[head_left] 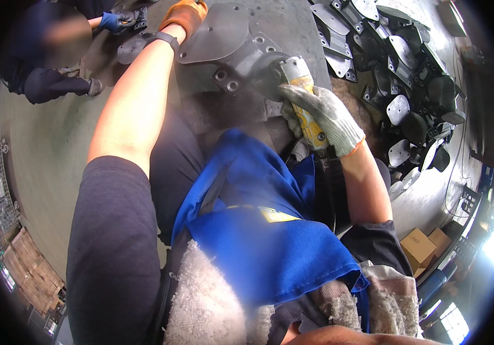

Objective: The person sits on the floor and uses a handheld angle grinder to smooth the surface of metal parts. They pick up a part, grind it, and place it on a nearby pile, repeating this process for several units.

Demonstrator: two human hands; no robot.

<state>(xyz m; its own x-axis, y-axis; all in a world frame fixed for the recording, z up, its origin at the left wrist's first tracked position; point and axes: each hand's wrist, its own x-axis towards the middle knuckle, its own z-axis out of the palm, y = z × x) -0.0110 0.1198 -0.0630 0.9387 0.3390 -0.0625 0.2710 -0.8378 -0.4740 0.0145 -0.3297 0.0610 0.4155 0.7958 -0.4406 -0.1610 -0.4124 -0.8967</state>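
My right hand (328, 118), in a grey-white knitted glove, is closed round the yellow body of an angle grinder (310, 127). The grinder's silver head points away from me, its disc (270, 75) over a dark grey metal bracket (238, 60). This bracket has a broad, rounded flat plate and blocks with bolt holes. At the upper edge of the view, my left hand (185, 17) wears an orange glove and has its fingers curled at the plate's far left edge. Part of those fingers is cut off by the frame.
Many similar metal brackets (402, 75) lie piled on the right. At the upper left a co-worker's blue-gloved hand (115, 22) holds another bracket (139, 18). Cardboard boxes (418, 248) stand at the lower right, a wooden pallet (31, 270) at the lower left. A blue apron (258, 247) covers my lap.
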